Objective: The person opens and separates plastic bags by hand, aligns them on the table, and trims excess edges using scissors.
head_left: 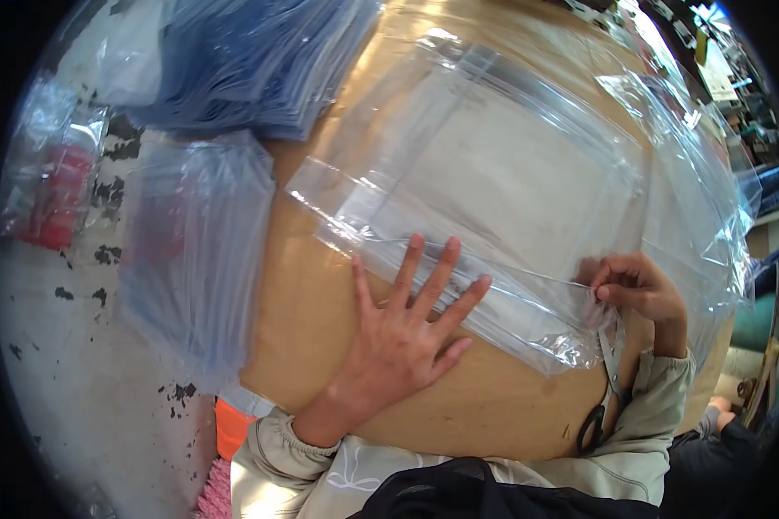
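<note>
Large rectangular sleeve of clear, glossy plastic (511, 156), lying flat on a bench with a smooth tan covering (299, 346); its panel is transparent, its borders creased and shining, its near corner crumpled. Across its near part runs a thin grey strand (528, 274). The left hand (398, 346) spreads its fingers over the sleeve's near edge, its grip apart; the right hand (639, 290), at the sleeve's right end, has its grip clamped on the strand, thumb against forefinger. Nearer than the sleeve's right corner lie metal scissors with black handles (613, 372). Right of the sleeve, loose clear plastic sheets (701, 199); left of it, a pale translucent plastic stack (195, 268), and farther back a thick bluish plastic stack (242, 65). Beyond these, left of the sleeve, extends a grey-white surface with dark, worn patches (52, 363). Well to the sleeve's right, a cluttered room includes another person's hand (720, 404).
</note>
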Motion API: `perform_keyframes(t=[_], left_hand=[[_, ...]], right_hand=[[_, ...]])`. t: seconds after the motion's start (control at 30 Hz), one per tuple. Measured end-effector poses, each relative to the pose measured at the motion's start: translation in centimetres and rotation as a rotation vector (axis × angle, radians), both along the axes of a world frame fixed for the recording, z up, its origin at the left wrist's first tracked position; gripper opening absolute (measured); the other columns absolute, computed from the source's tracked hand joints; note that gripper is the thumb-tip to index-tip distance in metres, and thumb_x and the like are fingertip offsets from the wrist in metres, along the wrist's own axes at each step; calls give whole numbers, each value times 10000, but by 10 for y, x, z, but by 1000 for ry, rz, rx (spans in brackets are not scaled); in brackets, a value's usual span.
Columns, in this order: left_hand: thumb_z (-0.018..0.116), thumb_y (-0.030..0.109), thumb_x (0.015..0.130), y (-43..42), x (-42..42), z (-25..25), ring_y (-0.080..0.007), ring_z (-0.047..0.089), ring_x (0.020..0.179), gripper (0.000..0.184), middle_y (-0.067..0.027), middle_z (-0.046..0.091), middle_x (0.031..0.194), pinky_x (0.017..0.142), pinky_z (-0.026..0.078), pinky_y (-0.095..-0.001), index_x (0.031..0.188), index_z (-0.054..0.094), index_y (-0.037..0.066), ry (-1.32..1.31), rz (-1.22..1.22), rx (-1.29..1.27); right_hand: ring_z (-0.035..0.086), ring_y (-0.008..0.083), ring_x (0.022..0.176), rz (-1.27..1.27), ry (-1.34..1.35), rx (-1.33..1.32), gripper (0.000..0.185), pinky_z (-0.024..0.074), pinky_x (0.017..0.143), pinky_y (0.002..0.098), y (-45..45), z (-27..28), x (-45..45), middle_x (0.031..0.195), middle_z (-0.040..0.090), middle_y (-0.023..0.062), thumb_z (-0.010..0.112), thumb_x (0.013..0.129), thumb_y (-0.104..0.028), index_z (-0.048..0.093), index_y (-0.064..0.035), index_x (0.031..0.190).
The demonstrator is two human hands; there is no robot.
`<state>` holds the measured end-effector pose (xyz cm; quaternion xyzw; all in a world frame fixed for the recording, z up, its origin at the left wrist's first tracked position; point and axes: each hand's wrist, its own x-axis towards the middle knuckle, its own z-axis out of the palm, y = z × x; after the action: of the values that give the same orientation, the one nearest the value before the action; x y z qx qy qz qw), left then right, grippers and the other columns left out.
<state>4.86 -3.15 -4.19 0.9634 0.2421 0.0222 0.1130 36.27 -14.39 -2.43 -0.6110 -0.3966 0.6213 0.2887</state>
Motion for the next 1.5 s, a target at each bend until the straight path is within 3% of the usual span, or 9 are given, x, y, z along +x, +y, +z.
perform_keyframes(t=[0.2,0.4,0.6,0.9,1.03,1.23,1.33,1.47,1.5], left_hand=[[634,360,819,-5,-3,-2,-360,253,1381,554,-111,342,1470,1007,51,-733,1341,490,243,-217,-22,76],[732,228,756,-1,-4,13,-218,564,1015,305,-3,611,1042,1088,170,-561,1051,660,195,-674,-18,-82],[758,191,723,1,-2,24,-151,472,738,95,47,550,741,785,303,-322,766,678,163,-706,132,-208],[740,125,705,-1,4,28,-138,453,707,96,50,509,659,693,252,-323,705,645,138,-604,144,-224],[750,129,692,-2,6,40,-143,451,712,109,49,506,664,708,255,-336,695,641,137,-590,93,-181],[774,240,662,11,29,88,-212,496,864,166,40,551,791,887,257,-423,697,633,158,-640,-67,134],[735,235,711,20,58,83,-221,487,996,113,31,547,916,975,199,-509,719,648,163,-557,-119,305],[623,342,814,4,65,55,-297,361,1308,294,-63,486,1308,1056,64,-600,987,642,105,-386,-103,289],[599,441,805,-11,58,50,-384,228,1383,614,-196,336,1444,1054,34,-652,1242,513,19,-303,-207,164]], right_hand=[[562,91,690,-122,134,262,100,441,628,216,0,-1,-25,780,607,47,511,937,-76,553,6,898],[594,132,664,-269,364,208,164,466,627,233,7,11,-71,778,616,75,452,975,-150,516,-10,919],[589,101,738,-234,520,65,172,459,673,214,5,4,-92,816,613,54,460,980,-171,534,-18,954],[610,141,770,-57,-400,812,163,491,701,246,-2,38,-103,847,611,64,622,887,-129,597,6,975],[643,134,710,-3,-548,677,163,507,617,256,-17,43,-123,801,635,69,694,828,-89,612,1,936],[633,78,724,-180,90,415,120,511,619,235,-18,31,-127,801,658,69,507,953,-81,571,20,962],[633,78,727,-188,-159,414,155,511,618,233,-16,22,-129,787,656,73,440,978,-81,553,23,962],[625,86,623,-347,-336,489,154,499,558,232,-7,7,-121,766,643,64,441,975,-74,545,30,927],[634,108,599,-366,-458,595,157,503,527,237,-8,-1,-118,752,632,61,452,973,-81,546,35,926]])
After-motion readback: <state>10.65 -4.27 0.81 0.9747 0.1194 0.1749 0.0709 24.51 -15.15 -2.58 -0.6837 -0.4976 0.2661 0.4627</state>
